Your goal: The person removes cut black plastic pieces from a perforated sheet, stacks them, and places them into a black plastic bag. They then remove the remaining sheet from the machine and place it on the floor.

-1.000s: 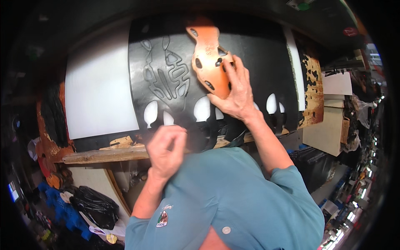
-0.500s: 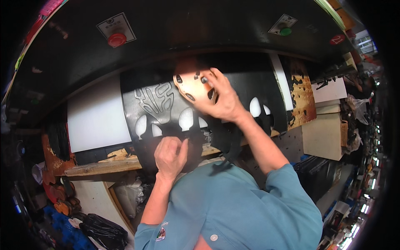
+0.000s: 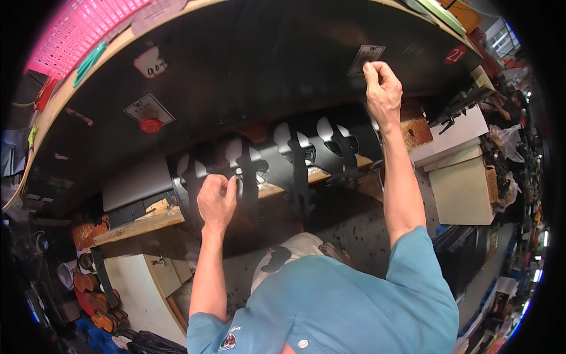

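Note:
My left hand [image 3: 217, 200] is closed, fingers curled, at the front edge of a black sheet [image 3: 272, 158]; its fingertips are partly hidden. Rows of leaf-shaped openings run through the sheet, with a pale surface showing beneath. Dark strips of it hang over the front edge. My right hand [image 3: 384, 93] is raised to the black machine front [image 3: 253, 65], its fingers bent and drawn together against a small label plate [image 3: 361, 58]. It covers the place of the green button. A dull reddish shape [image 3: 256, 131] shows dimly under the machine's edge.
A red button [image 3: 151, 124] sits on the machine front at left. Along the bench front runs a wooden rail [image 3: 141, 226]. A pink basket [image 3: 82, 35] stands at the far left, a pale cabinet [image 3: 463, 189] at right. A black plastic bag [image 3: 154, 341] lies lower left.
My right hand has left the light-coloured cutting die and moved up and right to the green button's plate. My left hand has stayed closed at the sheet's front edge. The view has shifted.

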The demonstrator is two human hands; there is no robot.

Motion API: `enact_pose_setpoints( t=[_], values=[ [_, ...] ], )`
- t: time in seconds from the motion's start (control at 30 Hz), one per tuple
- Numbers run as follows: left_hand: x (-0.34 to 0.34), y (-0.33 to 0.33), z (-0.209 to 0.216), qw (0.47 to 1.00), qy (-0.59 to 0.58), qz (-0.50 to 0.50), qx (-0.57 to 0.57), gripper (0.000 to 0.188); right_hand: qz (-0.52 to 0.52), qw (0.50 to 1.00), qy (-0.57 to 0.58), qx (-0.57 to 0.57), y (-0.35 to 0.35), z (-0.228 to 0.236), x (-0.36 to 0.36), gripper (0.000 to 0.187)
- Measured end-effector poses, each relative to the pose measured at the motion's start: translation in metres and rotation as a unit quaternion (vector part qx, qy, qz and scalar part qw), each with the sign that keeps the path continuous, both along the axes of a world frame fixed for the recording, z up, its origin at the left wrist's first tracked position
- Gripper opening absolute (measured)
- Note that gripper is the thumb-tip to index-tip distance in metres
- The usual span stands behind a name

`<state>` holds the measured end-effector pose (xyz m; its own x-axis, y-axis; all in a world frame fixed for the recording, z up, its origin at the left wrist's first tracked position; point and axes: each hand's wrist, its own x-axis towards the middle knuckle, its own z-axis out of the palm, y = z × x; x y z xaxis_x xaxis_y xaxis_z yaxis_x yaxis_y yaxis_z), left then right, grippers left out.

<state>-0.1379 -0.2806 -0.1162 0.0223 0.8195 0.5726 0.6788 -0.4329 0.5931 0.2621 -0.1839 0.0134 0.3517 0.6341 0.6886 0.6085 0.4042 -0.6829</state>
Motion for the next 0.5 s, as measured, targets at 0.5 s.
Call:
enact_pose_setpoints(
  t=[0.5],
  values=[
    [0.071,0.011,0.004,0.989,0.059,0.131,-0.031,0.030,-0.057,0.963,-0.244,-0.101,-0.084,-0.121,-0.034,0.025]
  ],
)
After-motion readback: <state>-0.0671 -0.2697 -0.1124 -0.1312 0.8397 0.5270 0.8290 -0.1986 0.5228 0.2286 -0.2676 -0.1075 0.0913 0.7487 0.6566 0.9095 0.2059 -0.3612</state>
